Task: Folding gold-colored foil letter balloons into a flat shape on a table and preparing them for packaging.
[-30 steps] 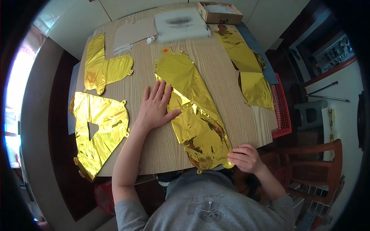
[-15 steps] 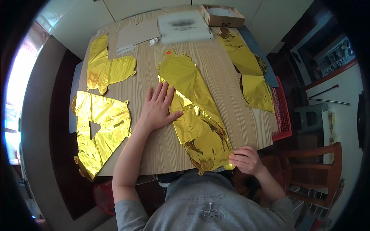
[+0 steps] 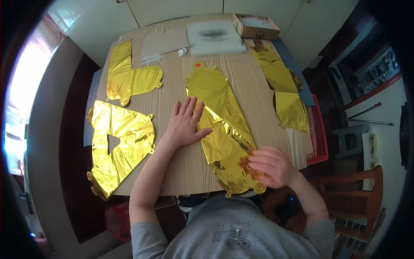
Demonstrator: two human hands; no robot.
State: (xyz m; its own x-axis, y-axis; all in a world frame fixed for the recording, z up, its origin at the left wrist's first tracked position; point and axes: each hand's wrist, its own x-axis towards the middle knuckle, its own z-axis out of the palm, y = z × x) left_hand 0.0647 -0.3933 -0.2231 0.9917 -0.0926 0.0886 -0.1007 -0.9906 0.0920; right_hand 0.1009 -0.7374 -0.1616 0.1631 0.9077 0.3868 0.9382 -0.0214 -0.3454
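A long flat gold foil balloon (image 3: 224, 125) lies lengthwise down the middle of the wooden table (image 3: 172, 172). My left hand (image 3: 186, 123) lies flat with spread fingers, its fingertips on the balloon's left edge. My right hand (image 3: 271, 166) rests palm down with fingers apart on the balloon's near end, by the table's front edge. Neither hand grips anything.
Two more flat gold balloons lie at the left, one near (image 3: 118, 144) and one far (image 3: 129, 77); another (image 3: 282, 88) lies at the right. At the back are a cardboard box (image 3: 255, 26), a clear bag (image 3: 214, 37) and papers (image 3: 164, 43). A red basket (image 3: 318, 134) hangs off the right edge.
My right hand has moved up from the balloon's lower right corner onto its near end. My left hand has stayed flat at the balloon's left edge.
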